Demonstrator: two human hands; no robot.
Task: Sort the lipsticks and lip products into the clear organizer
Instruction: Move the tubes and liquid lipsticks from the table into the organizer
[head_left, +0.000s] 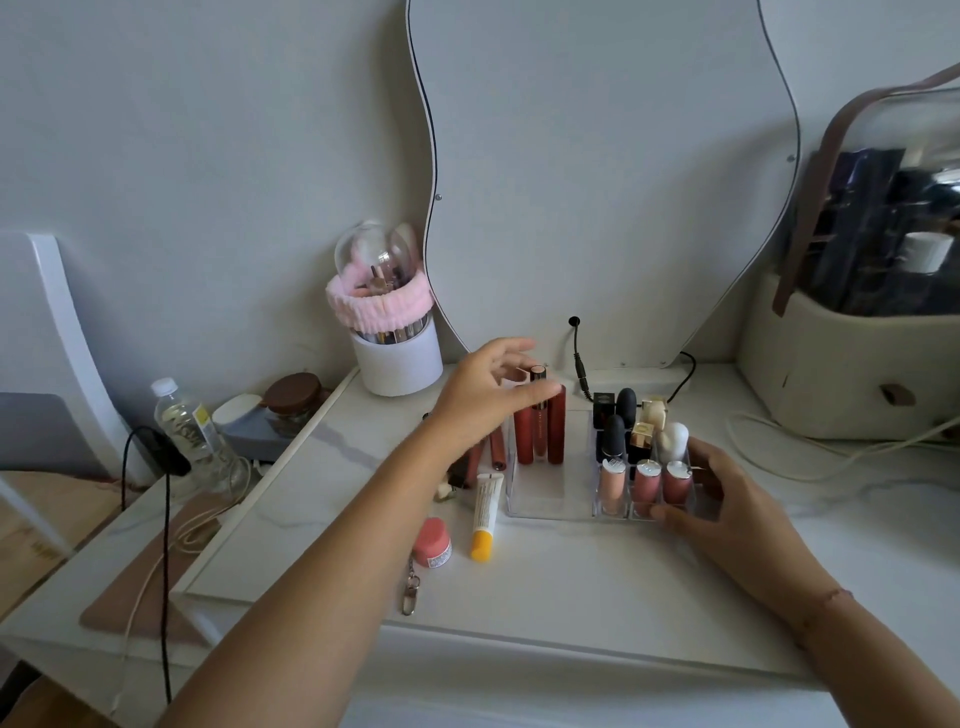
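**Front approach open, flanks crowded**

The tabletop (571, 587) in front of the clear organizer (535, 501) gives the widest way in, between the two forearms. The front of its wide left compartment has room. Red tubes (540, 431) stand at its back, under the spread left hand (488, 389). The right cells are packed with upright lipsticks (644, 483), and the right hand (727, 499) grips that corner. On the left lie a yellow-capped tube (485, 512), a pink pot (432, 543) and what seem to be loose tubes (496, 447), partly hidden. A black cable (577, 364) rises behind
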